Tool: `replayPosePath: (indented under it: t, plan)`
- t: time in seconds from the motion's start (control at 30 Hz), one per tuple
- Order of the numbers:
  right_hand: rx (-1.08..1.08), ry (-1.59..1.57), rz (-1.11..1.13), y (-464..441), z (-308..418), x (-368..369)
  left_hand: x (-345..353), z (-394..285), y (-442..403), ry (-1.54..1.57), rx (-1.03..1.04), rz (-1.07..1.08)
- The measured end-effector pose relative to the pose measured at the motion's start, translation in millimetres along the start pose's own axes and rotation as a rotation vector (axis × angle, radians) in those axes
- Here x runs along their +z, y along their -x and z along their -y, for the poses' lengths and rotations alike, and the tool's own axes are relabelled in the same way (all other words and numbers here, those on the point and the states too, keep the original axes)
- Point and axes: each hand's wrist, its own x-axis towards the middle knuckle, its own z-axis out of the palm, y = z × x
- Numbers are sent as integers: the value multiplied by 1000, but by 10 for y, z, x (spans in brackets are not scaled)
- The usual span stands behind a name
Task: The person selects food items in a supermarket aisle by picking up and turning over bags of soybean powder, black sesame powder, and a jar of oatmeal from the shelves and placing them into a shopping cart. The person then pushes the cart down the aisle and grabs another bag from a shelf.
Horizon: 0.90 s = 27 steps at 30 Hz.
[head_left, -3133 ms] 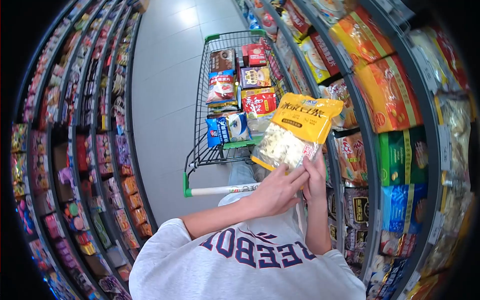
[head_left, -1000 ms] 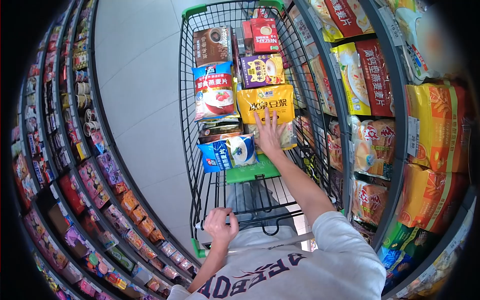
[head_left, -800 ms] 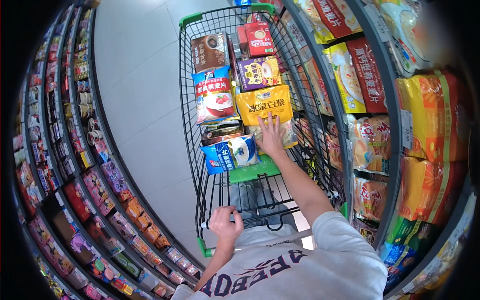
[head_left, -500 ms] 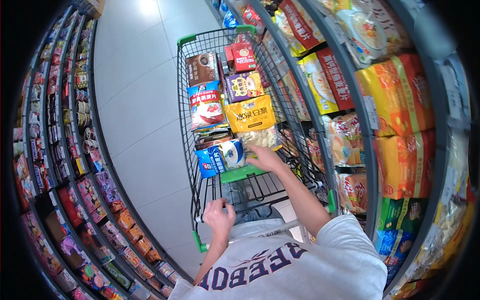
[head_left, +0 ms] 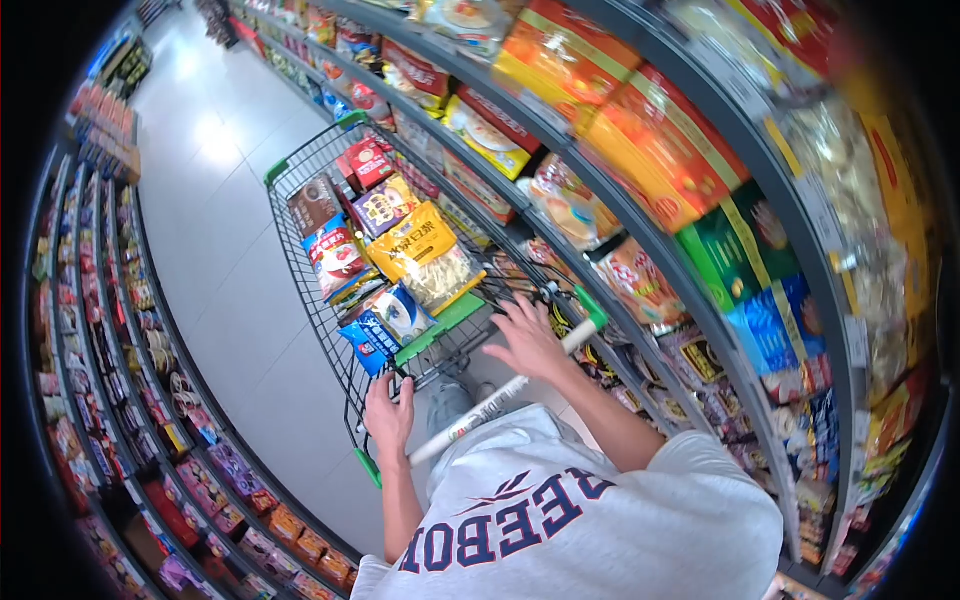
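Observation:
A wire shopping cart point(head_left: 322, 292) with green corners stands in front of me, its white handle bar point(head_left: 490, 408) close to my shirt. My left hand point(head_left: 388, 412) is over the cart's near left part, just short of the blue bag, its fingers apart and holding nothing. Above the right part, my right hand point(head_left: 528, 340) is open with fingers spread, near the green flap point(head_left: 440, 333). In the cart lie a yellow bag point(head_left: 420, 250), a blue cereal bag point(head_left: 385, 325), a blue-and-red cereal bag point(head_left: 338, 255), a brown box point(head_left: 313, 205), a purple-and-yellow packet point(head_left: 387, 203) and a red box point(head_left: 368, 162).
Tall shelves point(head_left: 560, 150) of bagged foods run close along the cart's right side. Low shelves point(head_left: 130, 340) with small packets line the left. Between them the tiled aisle floor point(head_left: 230, 210) stretches ahead.
My right hand has drawn back from the yellow bag toward the handle, fingers spreading. My left hand's fingers have straightened. The view has turned, so the cart appears angled and further left.

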Motion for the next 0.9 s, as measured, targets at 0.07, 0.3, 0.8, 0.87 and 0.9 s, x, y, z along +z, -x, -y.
replayPosePath:
  t: [0.07,0.3,0.8,0.87,0.9]
  plan:
    - [-7,-60,13,-73,-40,52,-7,35,158,-29,113,5]
    - [-51,-237,-117,47,-154,191,73,252,369,-115,200,-68]
    - [245,-234,-209,279,-397,43,93,524,484,-173,139,-107]
    - [223,-218,-206,291,-427,41,97,541,477,-79,194,-134]
    - [215,-210,-204,302,-438,44,92,555,479,-67,168,-123]
